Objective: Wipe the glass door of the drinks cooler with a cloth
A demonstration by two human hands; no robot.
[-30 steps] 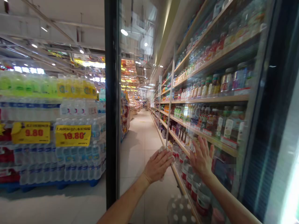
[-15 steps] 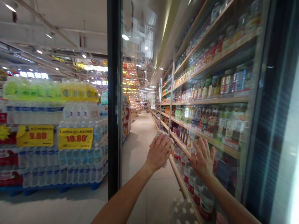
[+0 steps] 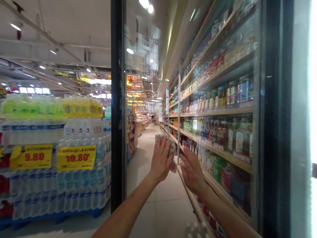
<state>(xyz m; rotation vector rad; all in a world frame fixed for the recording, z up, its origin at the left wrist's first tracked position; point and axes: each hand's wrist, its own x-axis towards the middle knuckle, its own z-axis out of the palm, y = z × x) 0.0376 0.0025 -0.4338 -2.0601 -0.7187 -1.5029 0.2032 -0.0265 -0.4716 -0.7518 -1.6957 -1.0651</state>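
Observation:
My left hand presses a pale, crumpled cloth flat against the clear glass of a dark-framed door. Its fingers lie over the cloth, which sticks out past the fingertips and the right side of the hand. Just to the right, my right hand is raised close to the glass, fingers slightly bent and apart, with nothing seen in it. Whether it touches the glass I cannot tell. Behind and reflected in the glass show shelves of bottled drinks.
At the left, stacked packs of bottled water stand on a blue pallet with yellow price signs. A tiled aisle floor shows through the glass. Grey capped bottle tops are at the bottom edge.
My right hand has moved left, closer to my left hand, and turned sideways. My left hand with the cloth has shifted slightly left. The view has tilted up a little.

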